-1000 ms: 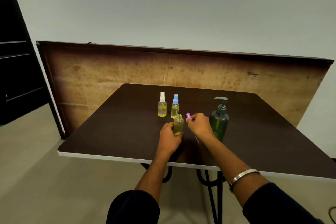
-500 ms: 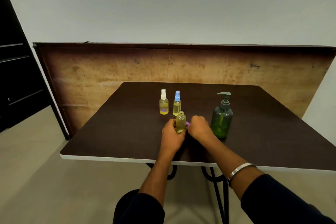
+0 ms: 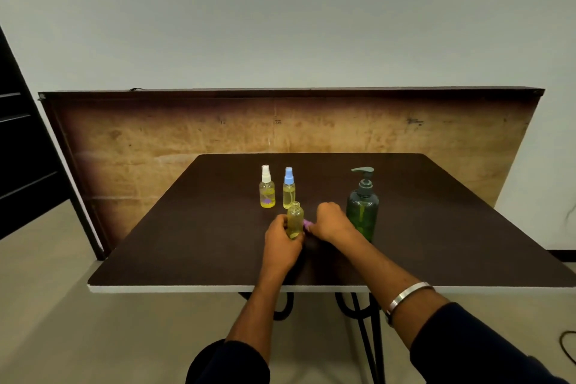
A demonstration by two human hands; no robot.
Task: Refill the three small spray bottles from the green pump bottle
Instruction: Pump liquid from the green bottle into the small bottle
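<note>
My left hand (image 3: 282, 243) grips an uncapped small bottle (image 3: 295, 219) of yellow liquid, standing upright on the dark table (image 3: 187, 246). Just right of it, my right hand (image 3: 330, 221) holds the purple spray cap (image 3: 307, 223) low beside the bottle, near the tabletop. Behind stand two capped small spray bottles, one with a white cap (image 3: 267, 187) and one with a blue cap (image 3: 288, 188). The green pump bottle (image 3: 362, 206) stands to the right of my right hand, untouched.
A large wooden board (image 3: 156, 146) leans against the wall behind the table. A dark cabinet (image 3: 18, 159) stands at the left. The table's white front edge (image 3: 187, 289) is close to me, with black metal legs below.
My right hand has lowered the purple cap from beside the bottle's neck to table height. My left hand keeps its grip on the open bottle. The camera view has shifted slightly.
</note>
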